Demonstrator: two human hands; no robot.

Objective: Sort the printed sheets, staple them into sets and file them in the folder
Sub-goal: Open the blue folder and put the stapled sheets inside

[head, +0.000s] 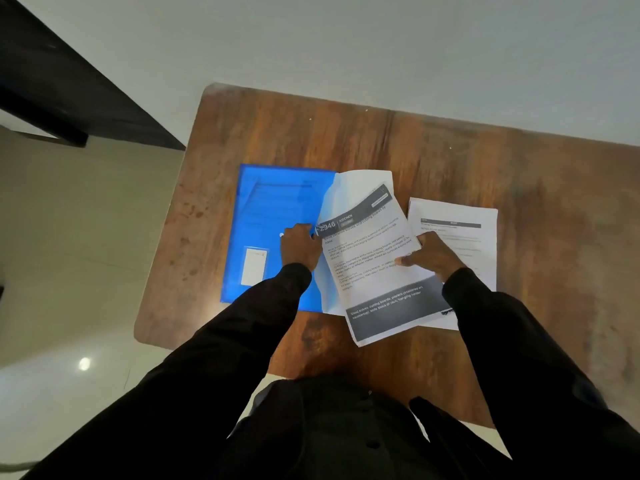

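Note:
A blue translucent folder (273, 216) lies on the left part of the wooden table (485, 161), with printed pages showing through it. A set of printed sheets (374, 258) with a dark header band is held tilted over the folder's right edge. My left hand (299, 247) pinches the set's top left corner. My right hand (433, 254) grips its right edge, thumb on top. Behind the set, a white sheet (356, 183) sticks up. Another stack of printed sheets (457, 226) lies flat to the right, partly under my right hand. No stapler is in view.
The table's left edge (166, 237) drops to a pale tiled floor. A dark beam-like piece of furniture (69, 84) crosses the upper left. A plain wall runs behind the table. My dark sleeves and torso fill the bottom of the view.

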